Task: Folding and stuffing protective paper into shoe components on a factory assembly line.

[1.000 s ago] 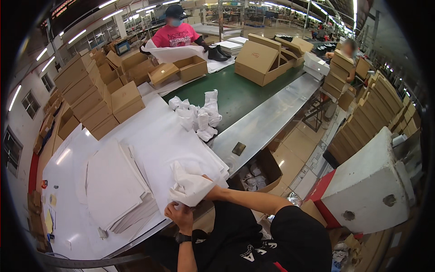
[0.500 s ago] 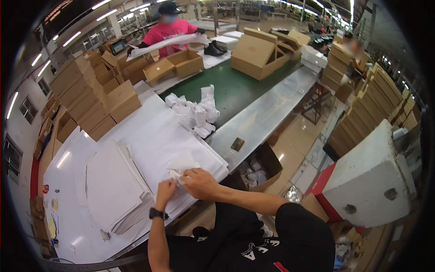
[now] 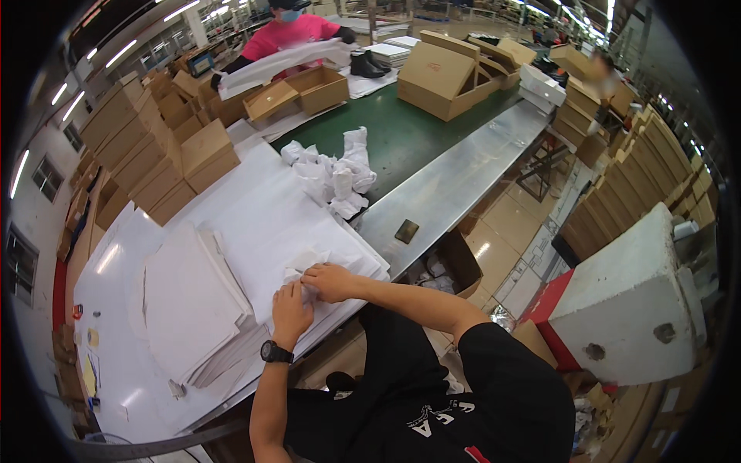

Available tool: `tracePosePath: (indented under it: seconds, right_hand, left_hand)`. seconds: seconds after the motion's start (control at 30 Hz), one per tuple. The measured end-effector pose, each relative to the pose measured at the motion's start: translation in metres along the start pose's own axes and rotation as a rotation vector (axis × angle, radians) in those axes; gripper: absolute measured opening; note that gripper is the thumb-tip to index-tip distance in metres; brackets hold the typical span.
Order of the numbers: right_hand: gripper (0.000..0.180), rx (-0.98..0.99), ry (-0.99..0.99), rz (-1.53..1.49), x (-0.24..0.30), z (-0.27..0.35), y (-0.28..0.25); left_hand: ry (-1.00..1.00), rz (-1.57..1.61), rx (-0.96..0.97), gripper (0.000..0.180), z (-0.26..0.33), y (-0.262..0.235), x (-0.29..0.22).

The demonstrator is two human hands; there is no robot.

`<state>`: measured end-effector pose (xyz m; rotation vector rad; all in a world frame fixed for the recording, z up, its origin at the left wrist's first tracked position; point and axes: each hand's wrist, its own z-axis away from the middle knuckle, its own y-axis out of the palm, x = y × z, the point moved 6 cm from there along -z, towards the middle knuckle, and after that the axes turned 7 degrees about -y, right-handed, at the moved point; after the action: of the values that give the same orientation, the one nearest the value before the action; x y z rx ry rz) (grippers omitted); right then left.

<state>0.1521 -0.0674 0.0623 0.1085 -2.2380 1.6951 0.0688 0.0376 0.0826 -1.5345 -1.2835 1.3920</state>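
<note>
A crumpled wad of white tissue paper [image 3: 306, 266] is squeezed between both hands at the near edge of the white table [image 3: 116, 363]. The left hand [image 3: 291, 310], a black watch [image 3: 275, 353] at its wrist, is pressed on the wad from below, and the right hand [image 3: 330, 281] is clenched over its top, seemingly so that it is compacted against the flat stack of sheets [image 3: 262, 224]. Farther off, finished paper wads [image 3: 333, 174] are heaped beside the green belt [image 3: 401, 139]. Beyond, open cardboard boxes [image 3: 297, 92] are attended by a co-worker in pink [image 3: 289, 31].
</note>
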Motion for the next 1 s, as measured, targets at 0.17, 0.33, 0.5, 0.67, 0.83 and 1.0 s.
tracePosePath:
  seconds: [0.17, 0.33, 0.5, 0.67, 0.83, 1.0]
  right_hand:
    - [0.055, -0.084, -0.065, -0.078, -0.001, -0.002, -0.011]
    - [0.049, -0.217, -0.115, -0.068, 0.025, 0.035, -0.038]
    - [0.049, -0.059, 0.037, -0.155, 0.002, 0.006, -0.03]
    - [0.039, -0.056, 0.121, 0.063, -0.011, -0.042, -0.039]
    - [0.035, -0.24, -0.083, 0.069, 0.001, -0.025, -0.022]
    - [0.047, -0.243, -0.087, 0.013, -0.005, -0.007, -0.032]
  left_hand:
    - [0.037, 0.099, -0.166, 0.059, 0.021, -0.008, 0.004]
    - [-0.034, 0.304, 0.028, 0.05, 0.037, -0.013, 0.007]
    - [-0.192, 0.553, 0.105, 0.05, 0.021, -0.006, 0.046]
    - [-0.099, 0.011, -0.299, 0.042, 0.019, -0.014, 0.032]
    - [-0.05, 0.003, -0.35, 0.056, 0.02, -0.004, 0.011]
    - [-0.12, 0.161, -0.217, 0.055, 0.009, -0.005, 0.037]
